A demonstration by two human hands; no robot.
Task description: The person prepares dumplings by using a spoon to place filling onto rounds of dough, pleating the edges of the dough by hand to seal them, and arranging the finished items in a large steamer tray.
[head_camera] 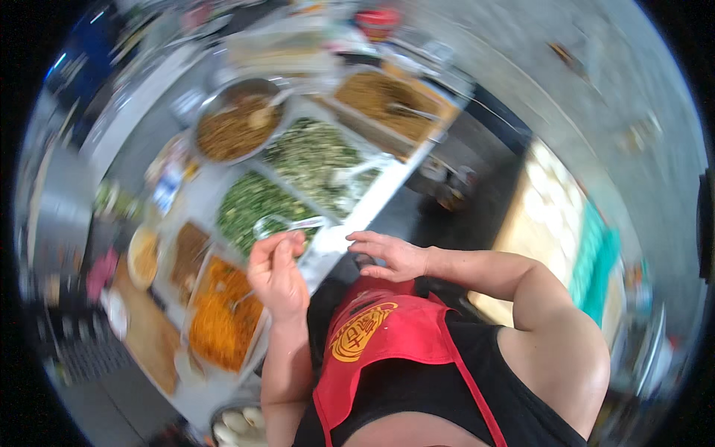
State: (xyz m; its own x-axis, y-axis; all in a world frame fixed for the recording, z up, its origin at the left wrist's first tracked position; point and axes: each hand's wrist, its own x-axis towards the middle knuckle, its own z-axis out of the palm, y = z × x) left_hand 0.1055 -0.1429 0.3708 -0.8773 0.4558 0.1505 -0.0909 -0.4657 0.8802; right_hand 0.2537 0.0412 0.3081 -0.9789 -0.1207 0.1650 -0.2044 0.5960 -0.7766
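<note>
My left hand is raised over the near edge of the table, its fingertips pinched together; blur hides whether something small is between them. To its right, my right hand reaches in palm down, fingers apart and holding nothing. Beyond my left hand lies a tray of chopped green vegetables with a spoon in it. A tray of paler chopped greens adjoins it. Shredded orange filling fills a container left of my left wrist. I wear a red apron with a yellow print.
A metal bowl of brown filling and a tray of brown crumbly food stand farther back. A wooden board lies at left. A bowl of whitish rounded items is at the bottom. At right, white pieces rest on a pale board beside green cloth.
</note>
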